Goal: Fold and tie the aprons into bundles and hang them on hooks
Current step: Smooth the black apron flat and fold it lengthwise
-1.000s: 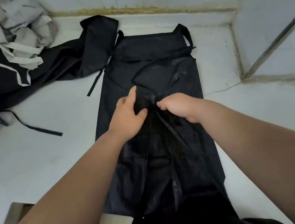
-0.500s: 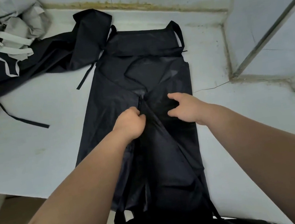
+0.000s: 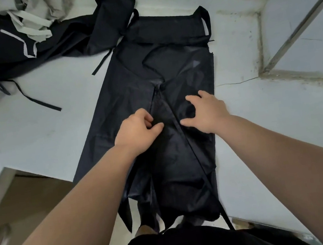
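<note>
Pinching a fold with the left hand point(image 3: 137, 131), right hand point(image 3: 207, 111) spread loose, fingertips on the cloth.
Black apron point(image 3: 130, 85) lies flat, lengthwise, on the white surface point(image 3: 53, 127); pile point(image 3: 10, 46) of more aprons far left.

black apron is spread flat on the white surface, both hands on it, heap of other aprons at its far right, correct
No: the head view shows the heap of other aprons at the far left of the black apron, not right. It does lie flat on the white surface with the left hand and right hand on it.
</note>
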`<act>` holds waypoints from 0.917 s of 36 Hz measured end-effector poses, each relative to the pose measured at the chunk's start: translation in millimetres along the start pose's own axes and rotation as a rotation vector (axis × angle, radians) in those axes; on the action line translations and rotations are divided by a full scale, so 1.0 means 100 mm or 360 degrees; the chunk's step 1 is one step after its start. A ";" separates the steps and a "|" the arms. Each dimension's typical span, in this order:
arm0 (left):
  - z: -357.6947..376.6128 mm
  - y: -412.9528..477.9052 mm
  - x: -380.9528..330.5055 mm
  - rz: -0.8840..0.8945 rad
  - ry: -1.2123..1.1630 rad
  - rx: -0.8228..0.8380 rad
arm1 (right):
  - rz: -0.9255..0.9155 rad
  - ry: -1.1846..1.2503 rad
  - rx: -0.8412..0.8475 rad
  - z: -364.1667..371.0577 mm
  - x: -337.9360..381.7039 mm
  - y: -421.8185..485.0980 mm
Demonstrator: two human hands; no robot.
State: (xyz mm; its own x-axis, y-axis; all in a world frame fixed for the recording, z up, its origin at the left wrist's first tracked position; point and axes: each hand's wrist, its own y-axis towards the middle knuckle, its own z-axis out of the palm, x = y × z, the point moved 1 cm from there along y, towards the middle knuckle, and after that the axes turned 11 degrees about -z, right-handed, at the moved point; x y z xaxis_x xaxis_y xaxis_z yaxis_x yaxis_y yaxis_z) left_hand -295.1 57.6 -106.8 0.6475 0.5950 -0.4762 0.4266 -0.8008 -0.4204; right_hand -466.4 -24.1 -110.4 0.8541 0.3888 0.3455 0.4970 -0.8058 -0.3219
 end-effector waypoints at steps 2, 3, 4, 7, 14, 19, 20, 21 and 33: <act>0.01 -0.11 0.06 -0.0022 0.0033 0.0070 | 0.0101 -0.0005 -0.0090 0.05 0.03 -0.07; 0.01 -0.16 0.09 -0.0022 0.0045 0.0085 | 0.0142 0.0017 -0.0128 0.08 0.05 -0.11; 0.00 -0.21 0.12 -0.0018 0.0055 0.0095 | 0.0168 0.0050 -0.0152 0.11 0.06 -0.16; -0.01 -0.33 0.20 -0.0018 0.0078 0.0136 | 0.0202 0.0161 -0.0171 0.16 0.10 -0.31; 0.00 -0.59 0.45 0.0054 0.0059 0.0121 | 0.0375 0.0719 -0.0359 0.26 0.20 -0.86; -0.02 -0.90 0.66 0.0144 0.0158 0.0189 | 0.0565 0.0814 -0.0457 0.52 0.35 -1.38; -0.01 -0.94 0.71 0.0151 0.0186 0.0199 | 0.0584 0.0860 -0.0482 0.56 0.38 -1.44; 0.02 -0.99 0.76 0.0151 0.0204 0.0199 | 0.0603 0.0909 -0.0515 0.61 0.42 -1.51; 0.13 -1.22 1.01 0.0058 -0.0437 0.0194 | 0.0732 0.1497 -0.0726 0.98 0.70 -2.03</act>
State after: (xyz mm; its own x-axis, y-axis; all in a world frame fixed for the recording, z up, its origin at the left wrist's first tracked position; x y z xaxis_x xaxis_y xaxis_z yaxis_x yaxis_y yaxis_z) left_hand -290.0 216.0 -114.1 0.4590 0.5759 -0.6765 0.3169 -0.8175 -0.4810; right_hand -492.4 210.4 -107.7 0.3918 -0.3189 0.8630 -0.0994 -0.9472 -0.3049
